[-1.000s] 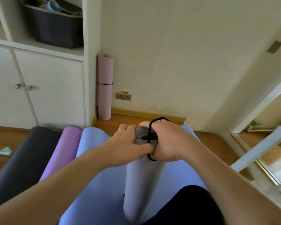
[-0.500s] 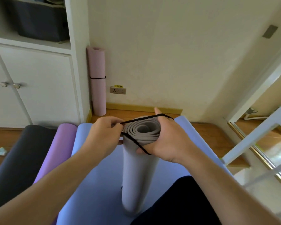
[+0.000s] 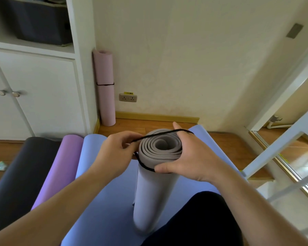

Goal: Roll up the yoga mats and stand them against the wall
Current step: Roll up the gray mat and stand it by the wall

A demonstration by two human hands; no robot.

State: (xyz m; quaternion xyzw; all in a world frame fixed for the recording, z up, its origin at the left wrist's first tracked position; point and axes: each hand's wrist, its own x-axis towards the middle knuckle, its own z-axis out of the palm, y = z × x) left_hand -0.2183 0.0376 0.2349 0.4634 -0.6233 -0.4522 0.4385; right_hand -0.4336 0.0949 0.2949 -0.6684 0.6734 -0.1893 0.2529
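1 grey rolled mat (image 3: 155,189), upright on the blue mat (image 3: 103,201), long axis vertical, spiral end up. Black elastic band (image 3: 160,134), bunched 1.0 s ago, now stretched across the rim: left hand (image 3: 116,150) pinches it, right hand (image 3: 190,157) fingers hooked through, thumb pressing the roll. Securing underway.

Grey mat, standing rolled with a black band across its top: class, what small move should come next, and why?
Probably pull the band down over the mat: the left hand pinches it, the right hand holds it stretched across the top, not yet around the roll.
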